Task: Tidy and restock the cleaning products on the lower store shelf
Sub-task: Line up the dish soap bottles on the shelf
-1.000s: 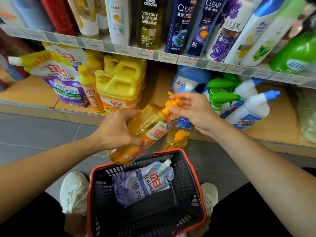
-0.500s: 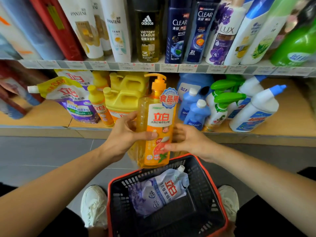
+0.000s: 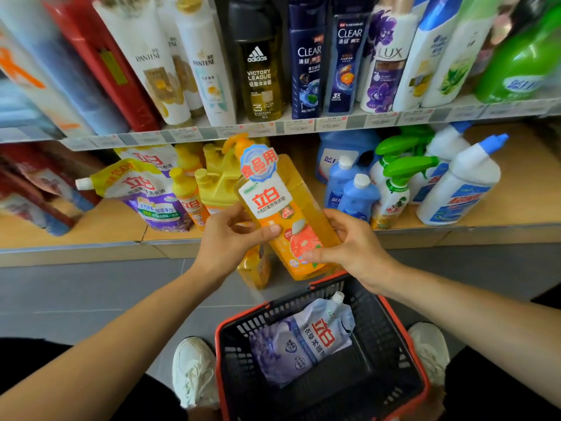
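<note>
An orange pump bottle of dish soap is held upright, tilted a little left, in front of the lower shelf. My left hand grips its left side with the thumb across the label. My right hand holds its lower right side. A second orange bottle stands on the floor just behind and below it. On the lower shelf stand yellow jugs, a purple refill pouch, blue bottles and white spray bottles.
A black basket with a red rim sits on the floor between my white shoes and holds a lavender refill pouch. The upper shelf carries shampoo and body wash bottles. Grey floor tiles lie to the left.
The bottle went from lying tilted with my right hand at its pump to upright, and has now moved a little up and toward the shelf. My right hand shifted down to its lower side.
</note>
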`<state>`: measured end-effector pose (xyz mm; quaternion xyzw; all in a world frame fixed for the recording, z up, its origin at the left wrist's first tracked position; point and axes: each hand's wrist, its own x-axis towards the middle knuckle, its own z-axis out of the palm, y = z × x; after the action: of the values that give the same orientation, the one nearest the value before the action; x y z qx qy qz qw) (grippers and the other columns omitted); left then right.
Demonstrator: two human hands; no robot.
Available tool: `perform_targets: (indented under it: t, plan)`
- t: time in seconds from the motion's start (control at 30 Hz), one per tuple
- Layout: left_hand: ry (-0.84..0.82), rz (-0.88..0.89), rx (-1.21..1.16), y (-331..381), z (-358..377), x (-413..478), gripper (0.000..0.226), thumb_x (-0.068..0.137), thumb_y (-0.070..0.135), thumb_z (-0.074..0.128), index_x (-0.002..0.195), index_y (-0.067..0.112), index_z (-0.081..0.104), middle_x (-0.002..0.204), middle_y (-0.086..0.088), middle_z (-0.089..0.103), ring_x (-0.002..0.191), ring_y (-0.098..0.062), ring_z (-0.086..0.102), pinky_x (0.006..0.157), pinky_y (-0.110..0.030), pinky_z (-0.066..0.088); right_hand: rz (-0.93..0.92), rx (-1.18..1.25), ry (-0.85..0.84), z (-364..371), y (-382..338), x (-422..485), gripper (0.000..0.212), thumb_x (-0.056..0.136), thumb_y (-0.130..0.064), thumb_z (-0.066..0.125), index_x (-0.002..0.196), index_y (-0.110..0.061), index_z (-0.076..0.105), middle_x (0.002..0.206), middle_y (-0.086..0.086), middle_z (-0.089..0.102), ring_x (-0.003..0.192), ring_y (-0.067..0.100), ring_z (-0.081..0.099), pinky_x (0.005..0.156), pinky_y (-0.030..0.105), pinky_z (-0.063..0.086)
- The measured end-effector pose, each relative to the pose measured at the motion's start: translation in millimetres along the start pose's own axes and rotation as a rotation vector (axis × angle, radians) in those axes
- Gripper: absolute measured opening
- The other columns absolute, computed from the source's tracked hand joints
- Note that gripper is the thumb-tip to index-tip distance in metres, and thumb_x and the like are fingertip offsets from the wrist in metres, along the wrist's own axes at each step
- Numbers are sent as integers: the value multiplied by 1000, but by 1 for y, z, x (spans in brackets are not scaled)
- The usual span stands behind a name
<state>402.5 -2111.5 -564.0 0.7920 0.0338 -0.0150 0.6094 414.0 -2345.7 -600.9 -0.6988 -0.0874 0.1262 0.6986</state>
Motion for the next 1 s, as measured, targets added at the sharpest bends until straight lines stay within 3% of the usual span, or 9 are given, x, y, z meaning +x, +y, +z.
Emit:
perform_targets:
  t: [0.17,0.27,0.33,0.4,0.47,0.6,0.77,0.9,1.0]
  plan:
    - [60,-27,351,4,-4,-7,43,66,61,81,77,19,79,71,4,77,63,-15,73,69,-49,62,-59,-48,16,-9,-17,3,52,58,-24,92,106,-32,73,97,-2,77,88,12,73,70,25,57]
    - [139,173,533,3,-5,-13,38,73,58,82,68,21,78,61,7,72,57,-9,68,62,-43,59,-56,-101,9,-13,-23,6,53,56,-27,92,105,-35,73,97,-3,77,88,14,74,70,26,58]
    - [155,415,561,6,-8,-13,37,74,56,83,81,20,79,73,10,73,66,-5,68,62,-37,58,-44,-158,21,-16,-22,8,56,52,-31,91,104,-37,73,96,-6,77,88,13,74,73,31,60]
    - [88,645,669,11,-11,-9,47,74,56,83,102,18,78,94,6,73,85,-13,66,69,-35,56,-26,-221,41,-16,-22,9,61,49,-34,91,106,-37,71,96,-9,76,88,9,73,77,33,61]
    - [-17,740,849,12,-12,-2,63,72,61,83,119,20,73,116,3,71,103,-21,63,81,-37,51,-41,-299,39,-15,-23,9,64,48,-37,92,108,-38,69,100,-9,74,91,6,71,80,33,60]
    - [-232,548,974,7,-8,3,86,63,64,87,136,25,63,133,5,65,121,-21,60,99,-42,47,-102,-444,-22,-9,-34,4,61,50,-43,90,108,-40,70,103,-9,70,92,6,68,80,33,58]
    - [-482,338,668,3,-4,3,92,59,47,96,140,25,58,125,10,68,108,-6,65,93,-31,52,-173,-530,-123,-3,-45,-3,57,55,-29,96,106,-34,72,102,-11,69,92,6,67,78,25,55]
    - [-451,318,573,-2,-1,-1,85,57,48,96,130,21,62,110,10,72,96,-10,69,82,-41,56,-212,-542,-171,-5,-53,-4,59,58,-28,96,110,-34,70,104,-21,68,97,1,66,80,13,49]
    - [-356,265,447,-5,3,-2,84,56,42,96,129,19,62,112,6,72,100,-14,70,85,-45,56,-338,-593,-142,-5,-58,-2,68,63,-28,94,124,-28,65,124,-19,61,118,-5,56,97,9,41]
